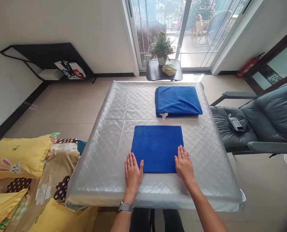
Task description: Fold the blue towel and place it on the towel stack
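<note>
- Blue cloth, one folded rectangle, lies flat between the two hands on a silver quilted table cover.
- One left hand is palm down at its near left corner, fingers side by side and thumb spread onto the fabric; it pinches nothing.
- One right hand lies flat along the right edge, fingers extended, thumb out, likewise pinching nothing.
- One watch circles the left wrist.
- A second blue bundle, folded in layers, sits beyond the right hand, white tags poking from its near edge.
- Farther ahead of both hands, one dark seat bears one yellow packet and one white pot, which holds a leafy plant.
- Out to the right of the right hand, one grey armchair carries one white device and a coiled black cable.
- Left of the left hand I count three yellow cushions.
- Far ahead and left of it, one black shelf holds a white box and a printed bag; their contents I can't tell.
</note>
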Available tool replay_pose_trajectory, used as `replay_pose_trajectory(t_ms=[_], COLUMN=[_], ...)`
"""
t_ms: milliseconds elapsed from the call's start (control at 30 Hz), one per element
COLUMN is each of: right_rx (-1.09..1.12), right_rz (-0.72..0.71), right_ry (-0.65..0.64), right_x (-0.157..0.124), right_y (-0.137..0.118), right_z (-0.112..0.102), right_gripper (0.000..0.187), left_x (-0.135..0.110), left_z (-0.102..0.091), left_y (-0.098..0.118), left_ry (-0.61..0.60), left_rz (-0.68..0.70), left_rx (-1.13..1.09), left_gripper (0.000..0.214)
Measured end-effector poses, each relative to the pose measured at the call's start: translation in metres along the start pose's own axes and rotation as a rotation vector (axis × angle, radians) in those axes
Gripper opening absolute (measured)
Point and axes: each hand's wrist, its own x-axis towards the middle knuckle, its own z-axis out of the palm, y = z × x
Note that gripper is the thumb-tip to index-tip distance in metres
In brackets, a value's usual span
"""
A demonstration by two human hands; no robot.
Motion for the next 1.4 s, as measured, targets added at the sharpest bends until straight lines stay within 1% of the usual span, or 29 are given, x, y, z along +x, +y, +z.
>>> replay_pose_trajectory(t_ms=[67, 133, 233, 267, 300, 333, 367, 400, 467, 567, 633, 700, 733, 800, 900, 967, 1033, 1067, 1100, 1167, 1200, 1233, 1267, 1300, 1333, 1400], right_rx=[0.009, 0.014, 0.017, 0.017, 0.017, 0.017, 0.018, 0.019, 0.02, 0.014, 0.01, 0.005, 0.003, 0.001, -0.003, -0.008, -0.006, -0.003, -0.001, 0.002, 0.002, 0.003, 0.003, 0.005, 0.006, 0.008], right_rz=[-0.014, -0.018, -0.024, -0.025, -0.024, -0.021, -0.017, -0.012, -0.005, 0.004, 0.014, 0.017, 0.015, 0.004, -0.018, -0.027, -0.03, -0.03, -0.031, -0.04, -0.045, -0.046, -0.046, -0.042, -0.034, -0.021], right_ry=[0.003, 0.005, -0.004, -0.007, -0.01, -0.013, -0.015, -0.016, -0.015, -0.008, -0.015, -0.035, -0.045, -0.054, -0.029, -0.014, -0.017, -0.023, -0.028, -0.032, -0.033, -0.033, -0.033, -0.033, -0.032, -0.027], right_x=[0.013, 0.022, 0.026, 0.025, 0.024, 0.024, 0.023, 0.023, 0.024, 0.024, 0.023, 0.023, 0.025, 0.033, 0.056, 0.072, 0.083, 0.085, 0.087, 0.086, 0.085, 0.084, 0.084, 0.083, 0.083, 0.084], right_y=[0.002, 0.004, 0.005, 0.005, 0.005, 0.005, 0.005, 0.005, 0.004, 0.003, 0.002, 0.002, 0.002, 0.004, 0.008, 0.011, 0.013, 0.014, 0.015, 0.016, 0.017, 0.017, 0.017, 0.018, 0.017, 0.017], right_z=[0.005, 0.012, 0.019, 0.02, 0.02, 0.019, 0.018, 0.018, 0.017, 0.017, 0.016, 0.013, 0.011, 0.006, 0.004, 0.007, 0.012, 0.014, 0.016, 0.019, 0.02, 0.021, 0.021, 0.022, 0.022, 0.022], right_gripper=[0.06, 0.061, 0.061, 0.061, 0.061, 0.061, 0.062, 0.062, 0.062, 0.062, 0.062, 0.062, 0.062, 0.061, 0.061, 0.061, 0.061, 0.061, 0.061, 0.061, 0.061, 0.061, 0.061, 0.061, 0.061, 0.06], left_x=[0.01, 0.02, 0.031, 0.033, 0.035, 0.036, 0.037, 0.038, 0.041, 0.045, 0.045, 0.043, 0.042, 0.042, 0.05, 0.058, 0.067, 0.071, 0.073, 0.076, 0.077, 0.078, 0.08, 0.081, 0.084, 0.089], left_z=[0.005, 0.015, 0.035, 0.041, 0.045, 0.048, 0.05, 0.05, 0.046, 0.036, 0.031, 0.026, 0.024, 0.02, 0.015, 0.014, 0.017, 0.02, 0.024, 0.034, 0.04, 0.045, 0.049, 0.053, 0.055, 0.053], left_y=[0.028, 0.068, 0.128, 0.141, 0.15, 0.152, 0.149, 0.14, 0.11, 0.053, 0.021, 0.001, -0.006, -0.012, -0.007, 0.01, 0.041, 0.062, 0.084, 0.126, 0.142, 0.153, 0.158, 0.157, 0.15, 0.121], left_ry=[0.034, 0.031, -0.056, -0.09, -0.12, -0.143, -0.157, -0.16, -0.142, -0.066, -0.022, -0.01, -0.014, -0.025, 0.016, 0.079, 0.095, 0.07, 0.025, -0.077, -0.114, -0.139, -0.154, -0.161, -0.163, -0.159], left_rz=[0.014, 0.096, 0.297, 0.349, 0.379, 0.388, 0.376, 0.35, 0.274, 0.136, 0.062, 0.029, 0.028, 0.034, 0.016, -0.018, -0.004, 0.041, 0.113, 0.3, 0.373, 0.415, 0.428, 0.414, 0.385, 0.322], left_rx=[-0.035, -0.08, -0.12, -0.125, -0.126, -0.12, -0.108, -0.089, -0.041, 0.03, 0.059, 0.068, 0.066, 0.054, 0.021, -0.01, -0.046, -0.064, -0.082, -0.114, -0.126, -0.131, -0.128, -0.116, -0.097, -0.051], left_gripper=[0.074, 0.07, 0.066, 0.065, 0.064, 0.064, 0.065, 0.067, 0.07, 0.073, 0.073, 0.073, 0.073, 0.075, 0.076, 0.075, 0.071, 0.067, 0.064, 0.062, 0.062, 0.063, 0.064, 0.065, 0.065, 0.067])
